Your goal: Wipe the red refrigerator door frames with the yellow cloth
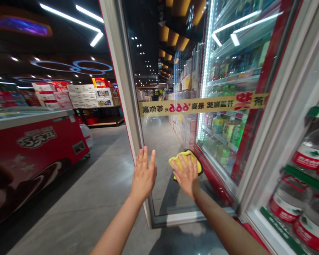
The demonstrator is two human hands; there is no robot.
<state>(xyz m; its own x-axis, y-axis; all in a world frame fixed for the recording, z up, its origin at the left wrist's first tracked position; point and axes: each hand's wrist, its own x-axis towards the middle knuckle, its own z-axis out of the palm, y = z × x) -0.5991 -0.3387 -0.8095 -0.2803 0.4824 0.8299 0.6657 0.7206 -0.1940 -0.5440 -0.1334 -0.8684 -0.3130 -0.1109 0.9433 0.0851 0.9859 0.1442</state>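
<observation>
A glass fridge door (162,141) stands swung open in front of me, a yellow strip with printed characters (202,105) running across it. My right hand (186,174) presses a yellow cloth with a dark edge (198,163) against the lower part of the glass, fingers spread flat over it. On the left, my left hand (144,173) rests at the door's frame edge with its fingers stretched out. Nothing shows in the left hand. Its palm is turned away from me.
Bottles with red and white labels (287,198) stand on green-edged shelves inside the fridge at right. A red chest freezer (37,148) is on the left, with stacked boxes (82,95) behind it. Another lit drinks fridge (225,131) shows through the glass.
</observation>
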